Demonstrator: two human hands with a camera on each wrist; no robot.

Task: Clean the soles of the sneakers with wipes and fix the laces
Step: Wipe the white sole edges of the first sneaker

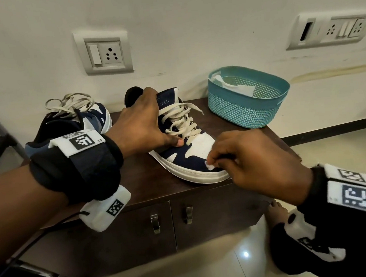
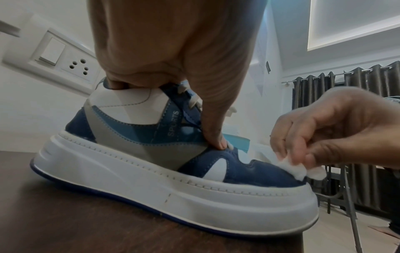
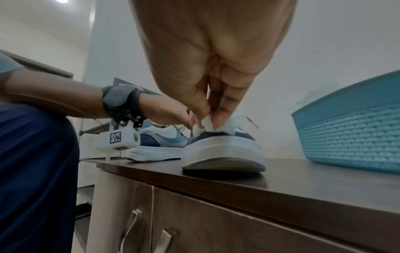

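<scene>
On the dark wooden cabinet top (image 1: 150,181), at its far left: second sneaker (image 1: 82,119), set close to the wall, cream laces loose and piled in a heap over its tongue, untouched by either hand. Just right of it: left hand (image 1: 140,124), fingers curled over the collar and into the opening of the near sneaker (image 1: 188,158), thumb stretched down the side and pressed on the blue upper beside the lowest lacing, gripping and steadying the shoe. Same grip from the left wrist view: fingers hooked into the collar, thumb tip on the blue fabric, sneaker upright on its thick white sole (image 2: 173,193), blue outsole flat on the wood, word SPORTS along the eyelet strip. Cream laces (image 1: 182,120) threaded but slack, ends trailing to the right. Further right, at the toe: right hand (image 1: 256,164), fingertips and thumb curled together, pinching a small crumpled white wipe (image 1: 210,165) and holding it against the blue toe cap just above the white sole rim. Right again, near the wall and apart from the shoe: teal perforated basket (image 1: 242,110) with a white sheet (image 1: 235,84) lying inside. Behind, on the wall: two switch-and-socket plates (image 1: 104,53).
</scene>
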